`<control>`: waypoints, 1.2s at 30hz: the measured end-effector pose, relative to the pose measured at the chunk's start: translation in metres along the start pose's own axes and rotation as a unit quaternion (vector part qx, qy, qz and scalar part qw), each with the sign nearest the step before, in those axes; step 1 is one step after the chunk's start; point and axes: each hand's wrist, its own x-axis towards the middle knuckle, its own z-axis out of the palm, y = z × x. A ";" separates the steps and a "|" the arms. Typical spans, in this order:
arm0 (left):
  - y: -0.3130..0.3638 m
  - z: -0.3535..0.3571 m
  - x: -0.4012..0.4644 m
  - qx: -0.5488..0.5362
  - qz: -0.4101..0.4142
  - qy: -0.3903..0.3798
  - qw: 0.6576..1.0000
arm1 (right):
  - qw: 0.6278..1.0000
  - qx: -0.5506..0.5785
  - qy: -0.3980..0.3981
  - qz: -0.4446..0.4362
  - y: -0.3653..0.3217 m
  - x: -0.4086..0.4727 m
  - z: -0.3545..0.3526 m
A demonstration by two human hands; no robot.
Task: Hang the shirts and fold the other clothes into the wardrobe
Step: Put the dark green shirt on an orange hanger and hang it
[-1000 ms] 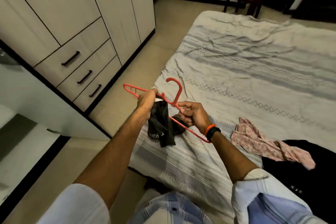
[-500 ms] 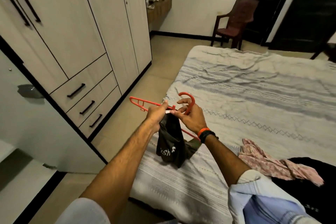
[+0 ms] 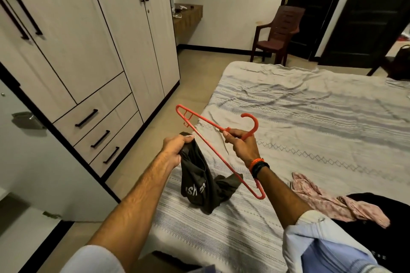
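Gripping the dark shirt (image 3: 199, 182), left hand (image 3: 175, 150) has separated from right hand (image 3: 240, 143) clutching hanger (image 3: 213, 144).

An orange-red hanger (image 3: 213, 143); a dark olive-black shirt (image 3: 205, 186) with white lettering; a pink patterned garment (image 3: 328, 201); a grey-and-white striped bedsheet (image 3: 310, 117); a beige wardrobe (image 3: 93, 46) with black handles; a brown chair (image 3: 278, 33).

Bed (image 3: 321, 104) with striped grey sheet. Dark shirt (image 3: 204, 188) touches down near its left edge; pink garment (image 3: 328, 201) and black garment (image 3: 381, 213) lie at the near right.
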 end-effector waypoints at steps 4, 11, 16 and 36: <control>0.004 -0.003 0.008 0.057 0.041 0.071 0.995 | 1.000 0.021 -0.015 0.006 0.003 0.003 -0.010; 0.017 -0.003 0.012 0.223 0.141 0.157 0.952 | 0.998 0.013 -0.056 0.014 0.010 0.005 -0.015; 0.022 -0.014 0.011 0.164 0.170 0.187 0.953 | 0.997 0.003 -0.077 0.016 0.012 0.007 -0.022; 0.021 0.022 -0.017 0.489 0.371 0.052 0.788 | 0.970 -0.154 -0.176 -0.064 -0.003 0.019 0.027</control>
